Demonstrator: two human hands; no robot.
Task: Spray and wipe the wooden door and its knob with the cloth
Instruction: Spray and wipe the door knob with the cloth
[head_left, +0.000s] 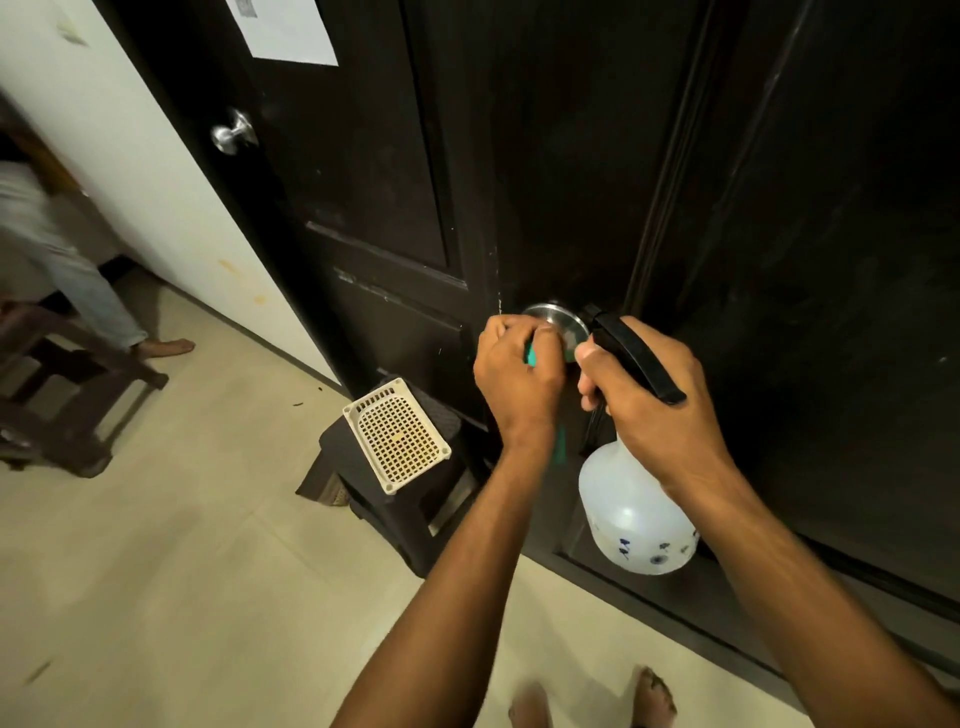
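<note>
The dark wooden door (571, 156) fills the upper right of the head view. Its silver knob (563, 319) sits at mid height. My left hand (517, 374) is curled over the knob and grips a teal cloth (531, 356), mostly hidden inside the fist, with a strip hanging below the wrist. My right hand (649, 395) grips the black trigger head of a white spray bottle (634, 514), held just right of the knob with its nozzle close to it.
A second dark door with a silver knob (234, 132) and a white paper (291, 31) stands at the left. A cream perforated basket (397, 434) rests on a dark stool (384, 514) by the door. Another person's leg (104, 301) and a wooden bench (67, 389) are far left.
</note>
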